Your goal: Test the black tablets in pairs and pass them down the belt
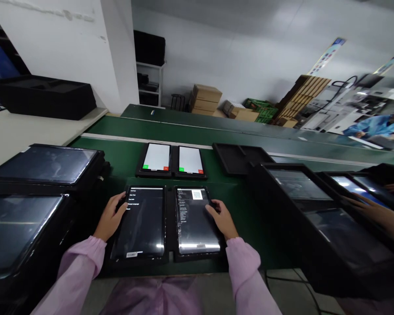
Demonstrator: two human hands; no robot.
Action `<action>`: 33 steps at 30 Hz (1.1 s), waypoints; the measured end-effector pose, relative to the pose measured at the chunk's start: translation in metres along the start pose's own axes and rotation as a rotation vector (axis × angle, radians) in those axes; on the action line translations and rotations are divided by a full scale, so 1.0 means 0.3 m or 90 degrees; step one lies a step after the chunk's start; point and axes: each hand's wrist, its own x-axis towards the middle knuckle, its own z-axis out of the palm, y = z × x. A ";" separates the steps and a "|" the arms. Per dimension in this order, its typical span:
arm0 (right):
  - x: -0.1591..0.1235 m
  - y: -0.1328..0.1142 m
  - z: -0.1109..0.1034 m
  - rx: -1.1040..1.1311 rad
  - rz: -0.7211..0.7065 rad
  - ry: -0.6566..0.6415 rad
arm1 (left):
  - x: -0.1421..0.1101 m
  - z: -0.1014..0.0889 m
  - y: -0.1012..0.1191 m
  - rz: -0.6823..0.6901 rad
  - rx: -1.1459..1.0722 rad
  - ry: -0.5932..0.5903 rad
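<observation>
I find the left tablet (141, 227) at three o'clock from my left hand (113, 215), the right tablet (198, 229) at nine from my right hand (223, 218); long axes near twelve-to-six on the worktop (244, 201); each hand curled at the outer edge; grip, I cannot tell.

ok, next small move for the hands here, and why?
Probably tap a line of the text menu with the left hand: it's at the outer edge of the left front tablet, beside that list, while the right front tablet shows a different page with a QR code.
</observation>
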 end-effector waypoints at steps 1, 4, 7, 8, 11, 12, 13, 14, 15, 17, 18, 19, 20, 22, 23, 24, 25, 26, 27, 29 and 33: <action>0.023 -0.006 0.005 0.012 0.005 0.003 | 0.022 0.002 0.001 -0.015 0.000 0.003; 0.098 -0.018 0.027 0.038 0.004 0.018 | 0.093 0.010 0.006 -0.076 -0.011 0.023; 0.154 -0.017 0.055 0.051 -0.004 0.037 | 0.138 0.018 0.015 -0.111 -0.037 0.053; 0.164 -0.014 0.064 0.051 -0.006 0.044 | 0.143 0.021 0.017 -0.115 -0.043 0.062; 0.175 -0.005 0.083 0.041 -0.011 0.063 | 0.138 0.027 0.016 -0.120 -0.058 0.093; 0.175 -0.003 0.086 0.036 -0.012 0.067 | 0.134 0.029 0.014 -0.120 -0.061 0.101; 0.174 -0.003 0.088 0.031 -0.013 0.070 | 0.130 0.030 0.012 -0.120 -0.061 0.108; 0.173 -0.004 0.089 0.025 -0.012 0.072 | 0.127 0.031 0.008 -0.120 -0.060 0.114; 0.172 -0.007 0.090 0.019 -0.012 0.075 | 0.126 0.031 0.004 -0.120 -0.058 0.118; 0.171 -0.013 0.091 0.005 -0.012 0.083 | 0.129 0.032 -0.006 -0.119 -0.052 0.119; 0.171 -0.017 0.091 -0.002 -0.012 0.088 | 0.131 0.032 -0.011 -0.117 -0.047 0.115; 0.170 -0.020 0.091 -0.008 -0.012 0.093 | 0.134 0.033 -0.018 -0.116 -0.042 0.107; 0.169 -0.022 0.091 -0.013 -0.014 0.096 | 0.136 0.033 -0.024 -0.114 -0.037 0.098; 0.163 -0.024 0.090 -0.012 -0.016 0.094 | 0.138 0.035 -0.035 -0.112 -0.033 0.080; 0.159 -0.024 0.089 -0.009 -0.017 0.089 | 0.137 0.037 -0.038 -0.110 -0.033 0.075; 0.154 -0.024 0.088 -0.003 -0.017 0.083 | 0.135 0.038 -0.041 -0.108 -0.033 0.072; 0.148 -0.023 0.086 0.003 -0.016 0.078 | 0.132 0.039 -0.044 -0.105 -0.030 0.070; 0.143 -0.020 0.084 0.008 -0.014 0.074 | 0.128 0.040 -0.045 -0.102 -0.024 0.067; 0.138 -0.017 0.082 0.013 -0.009 0.070 | 0.125 0.041 -0.047 -0.100 -0.015 0.066; 0.131 -0.010 0.079 0.021 0.000 0.066 | 0.119 0.042 -0.049 -0.099 0.006 0.063; 0.125 0.000 0.078 0.025 0.015 0.061 | 0.108 0.042 -0.043 -0.098 0.047 0.060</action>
